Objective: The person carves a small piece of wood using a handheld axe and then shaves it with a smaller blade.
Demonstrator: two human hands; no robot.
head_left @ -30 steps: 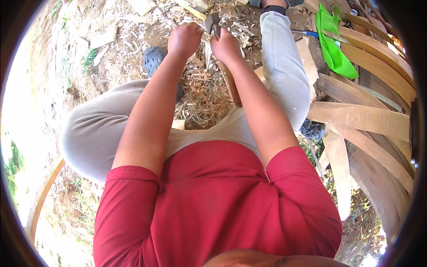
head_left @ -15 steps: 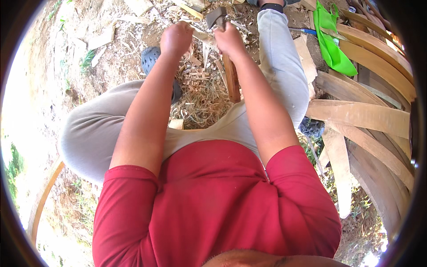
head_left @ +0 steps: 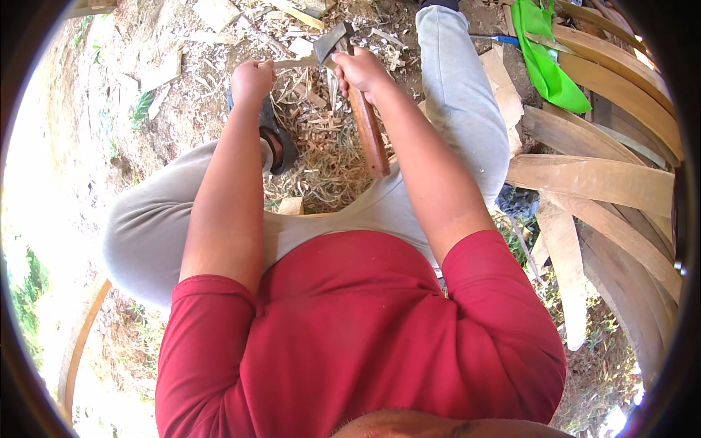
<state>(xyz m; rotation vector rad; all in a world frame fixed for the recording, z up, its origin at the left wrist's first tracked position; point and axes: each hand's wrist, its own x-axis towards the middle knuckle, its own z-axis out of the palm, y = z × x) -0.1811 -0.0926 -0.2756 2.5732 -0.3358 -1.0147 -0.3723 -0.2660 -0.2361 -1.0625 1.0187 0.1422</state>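
My right hand [head_left: 361, 74] is wrapped round the upper handle of a hatchet [head_left: 369, 137], close below its dark metal head. The wooden handle slants down toward my lap. My left hand [head_left: 252, 82] is closed on one end of a slim pale piece of wood [head_left: 296, 63]. That piece stretches across to the hatchet head, where its far end meets or passes behind the blade; I cannot tell which. Both hands are held out ahead of me, over ground strewn with wood chips [head_left: 321, 139].
Curved wooden planks [head_left: 595, 182] are stacked at the right, with a bright green bag [head_left: 544, 62] at their far end. A blue-handled tool [head_left: 504, 40] lies beside it. My sandalled left foot [head_left: 276, 142] rests among the shavings. A bent wooden strip [head_left: 79, 336] stands at the lower left.
My left hand has moved left and slightly nearer, drawing away from my right hand. The hatchet has shifted a little left and its head has turned, and more of the wood piece shows.
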